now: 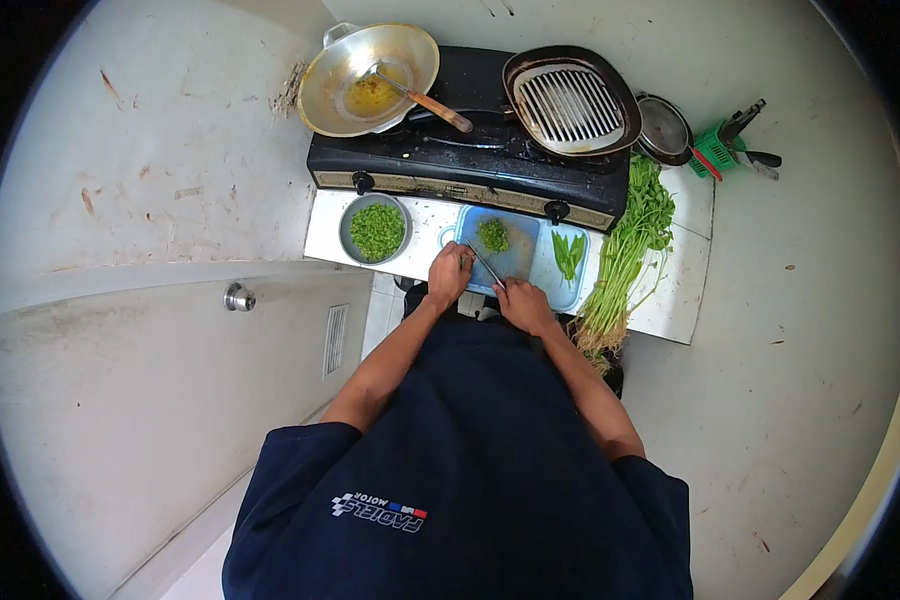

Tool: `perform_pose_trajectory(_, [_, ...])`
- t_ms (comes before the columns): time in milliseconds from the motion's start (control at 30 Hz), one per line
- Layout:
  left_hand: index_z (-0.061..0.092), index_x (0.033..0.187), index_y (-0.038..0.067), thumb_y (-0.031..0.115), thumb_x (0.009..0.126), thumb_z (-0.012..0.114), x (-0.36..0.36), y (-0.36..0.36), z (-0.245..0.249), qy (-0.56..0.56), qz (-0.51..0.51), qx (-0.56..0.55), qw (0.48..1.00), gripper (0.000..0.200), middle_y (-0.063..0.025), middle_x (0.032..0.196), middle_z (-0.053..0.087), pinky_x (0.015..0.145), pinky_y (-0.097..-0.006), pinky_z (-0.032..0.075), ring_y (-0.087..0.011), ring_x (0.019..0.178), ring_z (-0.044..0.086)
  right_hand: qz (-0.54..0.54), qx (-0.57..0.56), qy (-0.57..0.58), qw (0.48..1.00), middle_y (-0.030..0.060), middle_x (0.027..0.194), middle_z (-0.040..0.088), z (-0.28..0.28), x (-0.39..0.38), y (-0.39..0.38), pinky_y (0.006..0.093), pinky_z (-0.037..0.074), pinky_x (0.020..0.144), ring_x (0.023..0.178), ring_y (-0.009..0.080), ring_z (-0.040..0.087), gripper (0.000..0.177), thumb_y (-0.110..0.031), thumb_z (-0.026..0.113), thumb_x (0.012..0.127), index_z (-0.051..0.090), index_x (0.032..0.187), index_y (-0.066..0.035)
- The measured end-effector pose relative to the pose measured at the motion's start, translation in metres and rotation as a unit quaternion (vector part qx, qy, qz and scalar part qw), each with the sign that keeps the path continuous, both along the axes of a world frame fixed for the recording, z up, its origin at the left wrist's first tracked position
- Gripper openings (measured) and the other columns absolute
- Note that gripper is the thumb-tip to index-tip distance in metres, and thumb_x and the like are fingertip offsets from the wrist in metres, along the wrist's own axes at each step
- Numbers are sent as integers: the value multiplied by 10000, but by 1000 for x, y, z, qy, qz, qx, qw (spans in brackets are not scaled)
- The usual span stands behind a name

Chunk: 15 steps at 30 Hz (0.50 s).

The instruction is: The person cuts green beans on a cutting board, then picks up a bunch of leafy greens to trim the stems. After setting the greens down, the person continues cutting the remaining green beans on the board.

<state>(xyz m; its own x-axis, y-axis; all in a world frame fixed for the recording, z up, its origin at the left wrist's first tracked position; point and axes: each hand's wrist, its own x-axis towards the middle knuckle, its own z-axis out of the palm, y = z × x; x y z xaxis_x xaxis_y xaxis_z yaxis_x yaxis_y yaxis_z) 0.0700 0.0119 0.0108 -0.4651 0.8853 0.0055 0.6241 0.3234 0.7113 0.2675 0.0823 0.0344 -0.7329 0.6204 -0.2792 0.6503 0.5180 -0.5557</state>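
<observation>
My right hand (525, 305) is closed around the handle of a knife (486, 266), whose blade slants up and left over a blue cutting board (515, 262). My left hand (451, 272) is at the board's left edge with its fingers curled close to the blade tip; what they hold, if anything, is too small to make out. A small heap of finely chopped greens (492, 236) lies on the board just beyond the knife. To the right, a few long green pods or leaves (568, 256) rest in a light blue tray (581, 285).
Left of the board stands a grey bowl (344, 232) of chopped greens. A bundle of leafy stalks with roots (625, 255) lies on the right. Behind is a black gas stove (450, 170) with a wok (320, 95), a spatula (435, 107) and a grill pan (570, 105). A green basket (713, 148) holds utensils.
</observation>
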Motion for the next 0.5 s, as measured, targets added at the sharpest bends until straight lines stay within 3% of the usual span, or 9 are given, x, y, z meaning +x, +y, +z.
perform_pose_trajectory(500, [695, 958, 46, 61, 894, 686, 1, -11, 2, 85, -63, 44, 993, 66, -137, 926, 627, 756, -471, 551, -364, 879, 645, 7, 3, -17, 1000, 267, 874, 725, 4, -14, 2, 544, 579, 751, 801, 466, 715, 436, -360, 526, 1039, 714, 959, 25])
